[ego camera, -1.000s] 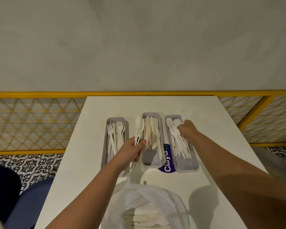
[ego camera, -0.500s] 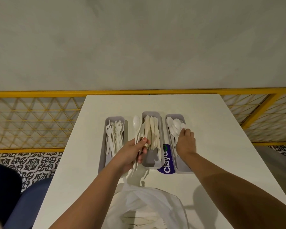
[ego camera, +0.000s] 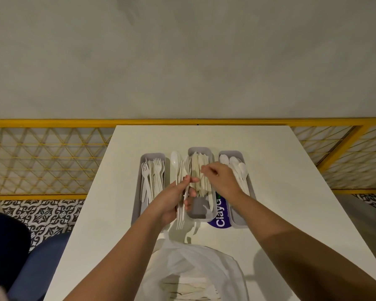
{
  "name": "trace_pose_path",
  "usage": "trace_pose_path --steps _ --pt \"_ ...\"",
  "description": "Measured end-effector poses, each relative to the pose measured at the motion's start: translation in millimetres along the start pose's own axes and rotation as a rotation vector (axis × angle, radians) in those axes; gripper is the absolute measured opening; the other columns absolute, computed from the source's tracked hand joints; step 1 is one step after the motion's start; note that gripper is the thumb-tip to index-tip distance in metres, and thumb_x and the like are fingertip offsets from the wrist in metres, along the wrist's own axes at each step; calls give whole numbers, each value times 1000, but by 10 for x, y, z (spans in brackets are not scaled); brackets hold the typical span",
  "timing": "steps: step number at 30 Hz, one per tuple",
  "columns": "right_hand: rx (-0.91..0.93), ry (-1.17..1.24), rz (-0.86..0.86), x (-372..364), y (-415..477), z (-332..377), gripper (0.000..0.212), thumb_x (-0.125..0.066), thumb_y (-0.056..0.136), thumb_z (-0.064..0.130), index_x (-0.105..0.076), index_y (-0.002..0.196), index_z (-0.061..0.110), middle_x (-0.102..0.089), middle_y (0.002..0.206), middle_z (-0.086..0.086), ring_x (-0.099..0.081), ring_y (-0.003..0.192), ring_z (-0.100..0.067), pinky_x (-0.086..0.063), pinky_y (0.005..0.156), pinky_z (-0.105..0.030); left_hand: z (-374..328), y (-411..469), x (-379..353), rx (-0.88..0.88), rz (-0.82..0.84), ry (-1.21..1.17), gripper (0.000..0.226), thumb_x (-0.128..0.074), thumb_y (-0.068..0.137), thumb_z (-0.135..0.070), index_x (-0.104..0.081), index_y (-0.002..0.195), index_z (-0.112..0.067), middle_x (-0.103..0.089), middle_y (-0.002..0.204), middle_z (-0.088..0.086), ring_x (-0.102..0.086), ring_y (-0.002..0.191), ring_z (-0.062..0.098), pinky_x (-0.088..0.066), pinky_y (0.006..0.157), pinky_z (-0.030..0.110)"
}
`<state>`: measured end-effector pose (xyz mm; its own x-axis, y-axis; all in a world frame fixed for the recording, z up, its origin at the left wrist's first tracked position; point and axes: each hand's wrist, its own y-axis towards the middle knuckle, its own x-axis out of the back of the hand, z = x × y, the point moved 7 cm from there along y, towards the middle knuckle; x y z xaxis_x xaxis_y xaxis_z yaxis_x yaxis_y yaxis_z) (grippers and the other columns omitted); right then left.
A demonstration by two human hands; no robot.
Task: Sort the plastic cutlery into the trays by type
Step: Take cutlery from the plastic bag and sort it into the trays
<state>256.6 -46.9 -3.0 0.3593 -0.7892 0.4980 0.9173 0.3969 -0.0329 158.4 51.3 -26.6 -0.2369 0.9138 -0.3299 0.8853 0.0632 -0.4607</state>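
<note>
Several pieces of white plastic cutlery sit bunched in the left hand [ego camera: 174, 197], which is clamped round their middles above the gap between the fork tray [ego camera: 152, 156] and the knife tray [ego camera: 199, 149]; a spoon bowl [ego camera: 174, 158] pokes out at the far end and fork tines at the near one. The right hand [ego camera: 220, 179] hovers just beside the bunch over the knife tray, fingers pinched loosely together and holding nothing I can make out. The spoon tray [ego camera: 231, 153] is to its right, all three on the white bench [ego camera: 280, 192]. To my eye the next pick is the spoon: pinch it near the bowl, draw it out lengthways so the others stay gripped, then lay it flat among the spoons. More cutlery waits in the plastic bag [ego camera: 195, 270] nearest the person.
</note>
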Motion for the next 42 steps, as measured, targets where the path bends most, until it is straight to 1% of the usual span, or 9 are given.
trace_pose_path --steps 5,11,14,18,22,26,35,39,42 --pt "-213 263 265 -339 -180 123 25 -59 90 29 -71 84 8 -61 62 4 -57 71 -11 -42 64 -23 -15 -33 36 -17 -22 31 32 -42 98 -36 -63 103 -13 -55 66 3 -35 46 11 -36 44 22" --pt "-358 525 419 -506 -207 99 21 -56 92 20 -59 72 11 -52 57 0 -47 51 -15 -39 65 -32 -16 -104 71 -24 -4 51 33 -42 98 -37 -63 102 -11 -56 66 3 -37 46 11 -38 45 22" --pt "-422 664 316 -491 -170 119 20 -49 96 18 -51 78 11 -51 65 -4 -46 53 -17 -40 52 -27 10 -134 67 9 4 15 32 -41 99 -33 -61 105 -9 -62 69 3 -47 46 11 -41 44 21" --pt "-388 869 97 -316 -57 269 18 -34 102 17 -48 94 9 -52 70 -5 -50 57 -16 -43 53 -26 25 -157 98 47 7 -43 30 -39 100 -31 -61 98 -10 -66 77 5 -62 59 13 -53 52 24" --pt "-287 526 188 -282 -77 415 17 -53 94 29 -50 92 13 -37 60 2 -29 46 -8 -26 36 -17 -4 -151 154 20 -69 16 33 -44 99 -31 -54 73 -13 -52 62 1 -49 55 13 -47 51 26" --pt "-188 181 258 -396 -167 475 23 -70 82 28 -55 77 11 -43 55 4 -37 43 -6 -29 40 -17 6 -130 152 -4 -87 65 33 -45 99 -28 -44 69 -14 -36 50 -5 -32 45 9 -31 44 22" --pt "-356 234 289 -450 -159 412 9 -53 81 12 -45 76 11 -43 65 -3 -29 47 -11 -21 40 -20 -23 -192 164 -37 8 29 33 -41 97 -39 -46 74 -16 -36 54 -4 -32 47 8 -32 43 18" --pt "-412 398 174 -374 -61 375 14 -39 89 9 -41 75 13 -35 60 -2 -28 44 -10 -21 33 -16 12 -185 264 -28 0 83 33 -42 99 -33 -63 112 -10 -69 98 6 -62 86 18 -46 78 28" --pt "-378 443 23 -229 3 368 15 -40 94 12 -44 80 12 -39 62 -2 -34 48 -10 -26 31 -15 51 -218 313 11 -19 64 26 -45 98 -33 -59 96 -11 -56 73 5 -41 57 12 -33 47 19"
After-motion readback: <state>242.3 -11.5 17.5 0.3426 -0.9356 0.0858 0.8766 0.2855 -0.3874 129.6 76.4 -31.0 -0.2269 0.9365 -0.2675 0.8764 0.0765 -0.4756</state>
